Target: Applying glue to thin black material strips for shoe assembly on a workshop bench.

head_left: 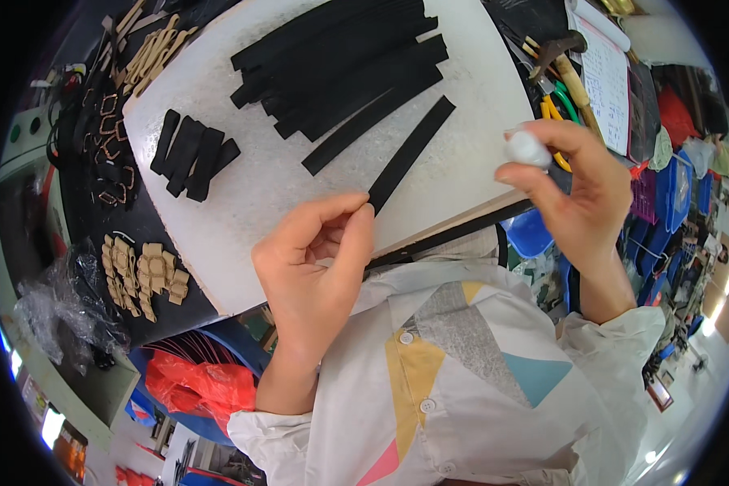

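My left hand (312, 259) pinches the near end of a narrow black strip (413, 146) between thumb and forefinger. The rest of that strip slants away to the upper right across the white board (227, 243). Off the board's right edge, my right hand (587, 182) is raised, its thumb and fingers closed around a small white rounded wad (528, 150). Its exact kind is not clear. Beyond the held strip lies a single black strip (373, 121), beside a broad overlapping spread of black strips (332, 61). Shorter black folded pieces (190, 154) sit in a group on the board's left.
Tan strap pieces (146, 275) and metal-framed buckles (109, 150) lie on the dark table left of the board. A hammer (577, 85), green-and-orange-handled tools (560, 109) and a written notebook (606, 81) are at right. A red plastic bag (198, 385) is below the table's left edge.
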{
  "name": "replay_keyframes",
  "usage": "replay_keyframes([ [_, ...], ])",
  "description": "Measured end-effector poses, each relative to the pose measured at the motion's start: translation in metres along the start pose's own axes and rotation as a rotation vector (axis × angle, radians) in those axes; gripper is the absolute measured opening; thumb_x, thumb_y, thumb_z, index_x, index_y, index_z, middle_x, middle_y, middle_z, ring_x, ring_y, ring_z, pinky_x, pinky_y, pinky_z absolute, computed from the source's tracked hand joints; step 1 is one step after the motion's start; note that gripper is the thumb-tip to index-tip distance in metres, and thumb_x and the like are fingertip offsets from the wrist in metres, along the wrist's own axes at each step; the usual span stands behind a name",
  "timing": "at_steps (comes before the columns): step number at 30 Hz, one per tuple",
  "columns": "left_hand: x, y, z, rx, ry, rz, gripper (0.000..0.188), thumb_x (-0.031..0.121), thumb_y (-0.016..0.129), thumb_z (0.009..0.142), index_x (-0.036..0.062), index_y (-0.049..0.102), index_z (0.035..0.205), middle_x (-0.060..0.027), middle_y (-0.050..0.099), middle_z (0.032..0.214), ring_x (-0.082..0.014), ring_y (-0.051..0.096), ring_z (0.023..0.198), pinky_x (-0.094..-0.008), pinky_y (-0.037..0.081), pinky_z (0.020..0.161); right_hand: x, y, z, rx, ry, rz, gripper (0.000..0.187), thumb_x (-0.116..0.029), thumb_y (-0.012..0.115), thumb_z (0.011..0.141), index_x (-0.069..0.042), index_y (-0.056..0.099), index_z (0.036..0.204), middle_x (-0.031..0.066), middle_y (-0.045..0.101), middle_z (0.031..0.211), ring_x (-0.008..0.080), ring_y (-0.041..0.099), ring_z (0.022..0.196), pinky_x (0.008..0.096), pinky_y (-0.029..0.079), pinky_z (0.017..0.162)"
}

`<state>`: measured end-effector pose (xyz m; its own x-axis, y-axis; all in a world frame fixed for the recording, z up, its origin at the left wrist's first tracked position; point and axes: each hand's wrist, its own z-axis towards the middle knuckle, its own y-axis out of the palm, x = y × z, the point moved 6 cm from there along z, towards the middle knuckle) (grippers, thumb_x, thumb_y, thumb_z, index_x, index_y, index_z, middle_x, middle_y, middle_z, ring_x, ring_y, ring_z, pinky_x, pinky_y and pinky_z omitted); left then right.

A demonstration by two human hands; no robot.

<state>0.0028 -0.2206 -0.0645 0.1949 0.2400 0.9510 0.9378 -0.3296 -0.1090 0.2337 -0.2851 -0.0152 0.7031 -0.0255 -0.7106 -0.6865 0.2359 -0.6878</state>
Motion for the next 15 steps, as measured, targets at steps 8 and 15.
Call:
replay_keyframes([
  [8,-0.010,0.000,-0.001,-0.008,0.044,0.023,0.010,-0.007,0.071,0.085,-0.0055,0.073,0.095,-0.0072,0.068,0.078,-0.0078,0.064,0.066,-0.0198,0.047,0.056,-0.044,0.021,0.004,0.060,-0.669,-0.551,0.043,-0.004,0.071,0.060,-0.004,0.076,0.103,0.0091,0.071,0.099,0.0245,0.064,0.085,0.0328,0.050,0.070],
  [15,-0.010,0.000,-0.001,-0.003,0.096,0.044,0.010,-0.007,0.072,0.084,-0.0050,0.073,0.094,-0.0079,0.067,0.076,-0.0082,0.063,0.063,-0.0207,0.048,0.056,-0.053,0.041,-0.002,0.103,-0.895,-0.639,0.042,-0.017,0.066,0.062,-0.004,0.078,0.100,0.0053,0.071,0.103,0.0202,0.063,0.086,0.0308,0.041,0.068],
])
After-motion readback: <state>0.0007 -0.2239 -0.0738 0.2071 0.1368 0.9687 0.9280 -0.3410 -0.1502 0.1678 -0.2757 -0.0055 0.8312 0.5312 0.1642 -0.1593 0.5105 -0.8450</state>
